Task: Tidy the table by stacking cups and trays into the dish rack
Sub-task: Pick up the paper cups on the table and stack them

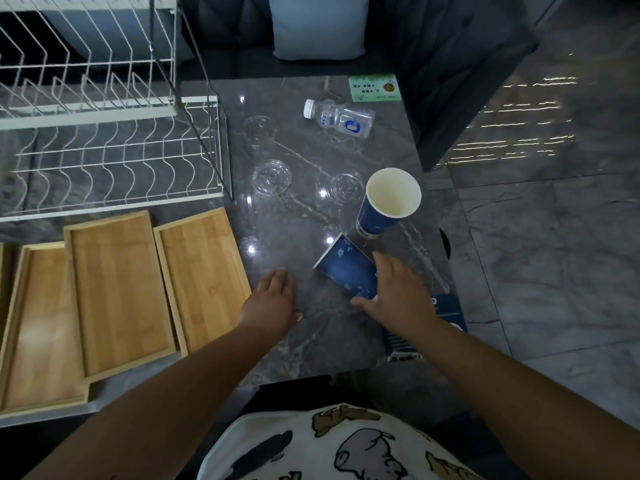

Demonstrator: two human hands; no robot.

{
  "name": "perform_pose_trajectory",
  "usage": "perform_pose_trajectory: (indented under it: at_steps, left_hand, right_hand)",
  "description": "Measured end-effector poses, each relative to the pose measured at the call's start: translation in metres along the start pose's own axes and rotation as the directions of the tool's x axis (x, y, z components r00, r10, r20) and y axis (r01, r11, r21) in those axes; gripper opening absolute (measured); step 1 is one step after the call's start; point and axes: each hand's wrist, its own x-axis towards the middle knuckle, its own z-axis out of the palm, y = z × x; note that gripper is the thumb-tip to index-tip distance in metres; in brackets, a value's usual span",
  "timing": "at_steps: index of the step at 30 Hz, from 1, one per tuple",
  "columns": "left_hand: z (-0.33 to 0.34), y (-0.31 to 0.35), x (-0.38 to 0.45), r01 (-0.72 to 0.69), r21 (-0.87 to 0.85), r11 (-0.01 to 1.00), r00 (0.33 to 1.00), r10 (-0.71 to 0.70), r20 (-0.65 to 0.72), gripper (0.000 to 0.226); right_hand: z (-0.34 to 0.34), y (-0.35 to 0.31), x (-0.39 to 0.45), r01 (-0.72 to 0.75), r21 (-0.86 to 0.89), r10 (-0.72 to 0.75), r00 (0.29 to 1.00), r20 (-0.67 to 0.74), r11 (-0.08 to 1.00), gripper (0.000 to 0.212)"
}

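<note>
Arms reach forward over the dark marble surface. The left hand lies flat, palm down, fingers straight, holding nothing, just right of the nearest wooden tray. The right hand is spread open, thumb and fingers either side of the base of a fallen blue paper cup; whether it touches is hard to tell. A second blue cup stands upright just beyond. Three clear glasses sit further off, faint against the stone. The white wire dish rack stands far left, cut off by the edge.
</note>
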Motion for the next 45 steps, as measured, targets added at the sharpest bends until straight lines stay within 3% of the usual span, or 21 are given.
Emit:
perform_pose_trajectory:
  at_steps: [7, 10, 13, 15, 20, 24, 28, 32, 37, 41, 45]
  left_hand:
    - [0.002, 0.000, -0.002, 0.007, -0.002, 1.000, 1.000, -0.007, 0.005, 0.082]
    - [0.003, 0.000, -0.001, 0.014, -0.012, 1.000, 1.000, -0.013, 0.010, 0.082]
    - [0.004, -0.001, -0.001, 0.011, -0.020, 1.000, 1.000, -0.011, 0.009, 0.082]
    - [0.005, -0.003, -0.001, 0.011, -0.019, 1.000, 1.000, -0.011, 0.004, 0.082]
    - [0.005, -0.003, -0.001, 0.009, -0.013, 1.000, 1.000, -0.009, 0.010, 0.083]
    - [0.002, 0.002, 0.000, 0.021, -0.008, 1.000, 1.000, -0.021, -0.003, 0.084]
    - [0.002, 0.003, -0.001, 0.028, -0.013, 1.000, 1.000, -0.028, 0.006, 0.084]
    - [0.000, 0.003, 0.001, 0.031, -0.016, 0.999, 1.000, -0.031, 0.001, 0.083]
    - [0.001, 0.003, 0.002, 0.030, -0.021, 0.999, 1.000, -0.030, -0.002, 0.082]
    - [0.001, 0.004, 0.002, 0.034, -0.029, 0.999, 0.999, -0.034, -0.004, 0.082]
    - [0.000, 0.004, 0.003, 0.033, -0.022, 0.999, 0.999, -0.033, 0.006, 0.082]
  right_hand:
    - [-0.010, -0.021, 0.025, 0.029, -0.121, -0.012, 0.990, 0.142, 0.992, 0.091]
    - [-0.035, -0.028, 0.019, 0.045, 0.188, -0.068, 0.991, 0.117, 0.981, 0.085]
    - [-0.083, -0.032, 0.008, 0.086, 0.536, -0.105, 0.994, 0.005, 0.840, 0.080]
    - [-0.121, -0.033, 0.005, 0.074, 0.675, -0.050, 0.997, -0.056, 0.735, 0.076]
    - [-0.175, -0.019, 0.021, 0.238, 0.812, 0.045, 0.950, -0.308, 0.533, 0.079]
    - [-0.174, -0.006, 0.039, 0.273, 0.840, 0.097, 0.929, -0.356, 0.468, 0.071]
    - [-0.144, 0.006, 0.053, 0.216, 0.863, 0.133, 0.943, -0.306, 0.456, 0.083]
    - [-0.114, 0.018, 0.061, 0.168, 0.835, 0.130, 0.953, -0.273, 0.523, 0.097]
    - [-0.091, 0.035, 0.067, 0.134, 0.824, 0.084, 0.973, -0.214, 0.550, 0.098]
    - [-0.084, 0.045, 0.064, 0.036, 0.772, 0.091, 0.988, -0.121, 0.635, 0.115]
    - [-0.075, 0.049, 0.068, -0.011, 0.808, 0.083, 0.995, -0.047, 0.589, 0.113]
